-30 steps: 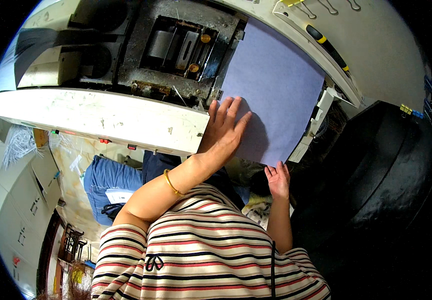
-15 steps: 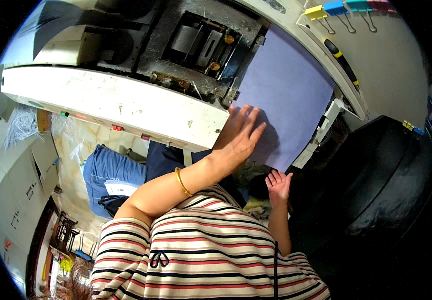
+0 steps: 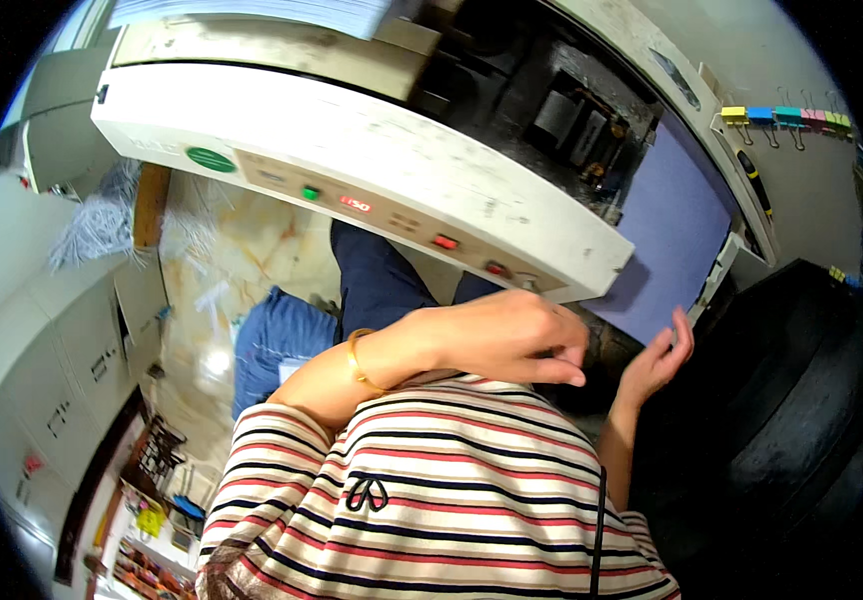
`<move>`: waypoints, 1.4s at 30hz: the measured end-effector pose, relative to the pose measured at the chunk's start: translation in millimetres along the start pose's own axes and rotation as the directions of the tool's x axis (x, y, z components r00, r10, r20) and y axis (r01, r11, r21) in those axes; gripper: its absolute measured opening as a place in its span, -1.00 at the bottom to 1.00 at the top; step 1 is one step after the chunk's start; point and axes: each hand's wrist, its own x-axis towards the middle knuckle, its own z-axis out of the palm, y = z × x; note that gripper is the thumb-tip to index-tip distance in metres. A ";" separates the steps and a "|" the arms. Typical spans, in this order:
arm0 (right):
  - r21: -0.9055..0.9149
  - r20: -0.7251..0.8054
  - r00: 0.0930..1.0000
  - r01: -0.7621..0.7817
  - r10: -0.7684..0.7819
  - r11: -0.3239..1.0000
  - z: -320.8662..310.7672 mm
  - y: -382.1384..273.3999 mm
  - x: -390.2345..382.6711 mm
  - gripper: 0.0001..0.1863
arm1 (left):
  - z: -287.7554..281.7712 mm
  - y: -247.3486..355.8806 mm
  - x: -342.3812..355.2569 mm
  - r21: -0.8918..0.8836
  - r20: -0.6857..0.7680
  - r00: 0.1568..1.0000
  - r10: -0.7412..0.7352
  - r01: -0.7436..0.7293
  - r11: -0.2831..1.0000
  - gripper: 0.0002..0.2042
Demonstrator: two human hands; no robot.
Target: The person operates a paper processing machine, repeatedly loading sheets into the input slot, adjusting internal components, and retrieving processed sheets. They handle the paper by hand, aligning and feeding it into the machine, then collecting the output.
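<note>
Head view: saw sheet [image 3: 682, 215] lying along machine's [image 3: 352, 140] right edge, just right of dark mechanism [image 3: 574, 125]. Noted right hand [image 3: 655, 362] at sheet's near right corner, fingers outstretched, unclenched, contact uncertain. Found left hand [image 3: 517, 335] apart from sheet, just off machine's near right corner, fingers curled, partly hidden; unable to say if closed. Judged sheet light, thin, bendable, easily creased; best held by near edge.

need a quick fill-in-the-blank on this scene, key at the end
1. The bangle is on the person's ____ arm.
2. Nearest the purple sheet is the person's ____ hand.
3. The lit display on the white machine glows ____.
4. In the row of binder clips, the leftmost clip is ____.

Missing words: left; right; red; yellow
</note>
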 end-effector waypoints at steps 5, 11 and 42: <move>-0.010 0.298 0.901 0.333 -0.315 0.943 89.1 -164.3 -13.6 -0.34 | -113.8 52.7 -141.6 0.240 -0.277 0.961 0.009 0.061 0.969 -0.93; -0.245 0.236 0.919 0.371 -0.316 0.896 128.5 -191.6 -35.2 -0.09 | -260.9 66.7 -277.0 0.730 -0.683 0.648 0.336 0.628 0.271 -0.57; -0.169 0.326 0.586 0.809 -0.742 0.564 188.0 -273.1 -69.1 -0.47 | -370.0 96.2 -266.6 0.461 -0.883 0.469 -0.015 0.862 -0.212 -0.47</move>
